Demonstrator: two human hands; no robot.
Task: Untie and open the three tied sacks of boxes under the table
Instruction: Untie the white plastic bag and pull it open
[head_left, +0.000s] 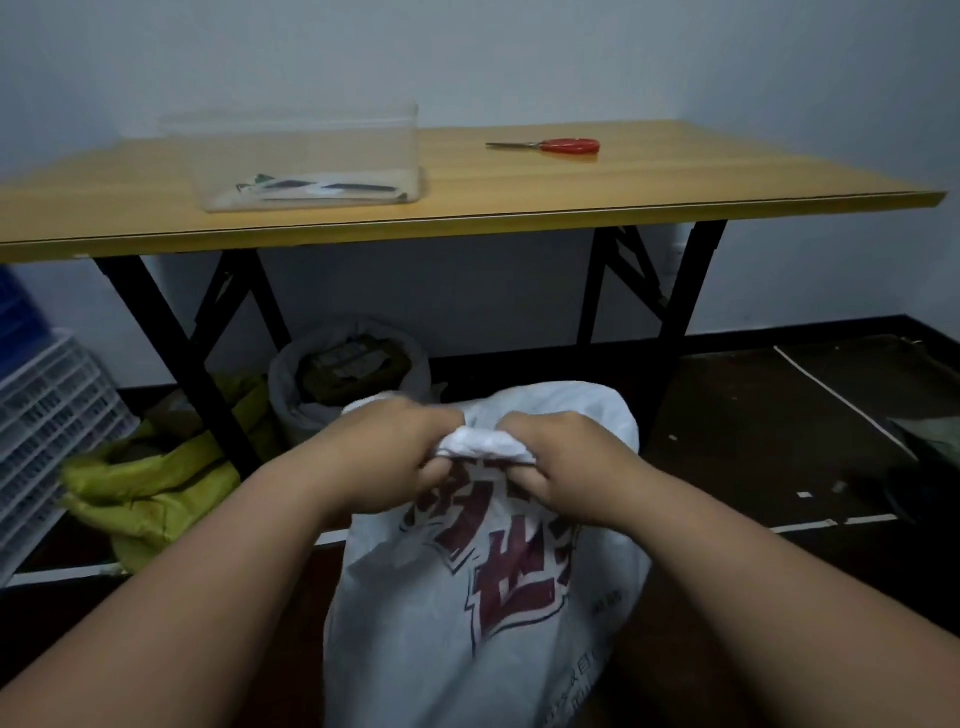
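A white woven sack (467, 597) with dark red printed characters stands on the floor in front of the table. Its bunched neck (485, 448) is gripped from both sides: my left hand (400, 457) holds the left part and my right hand (561, 462) holds the right part, fingers curled under the cloth. Behind it, under the table, a grey sack (291, 395) stands with its mouth open and dark boxes showing inside. A yellow-green sack (156, 493) lies slumped at the left by a table leg.
The wooden table (675, 192) on black folding legs (176, 353) spans the view. On it stand a clear plastic bin (306, 156) with papers and red-handled scissors (550, 146). White and blue crates (41, 415) are stacked at the left. Dark floor lies at the right.
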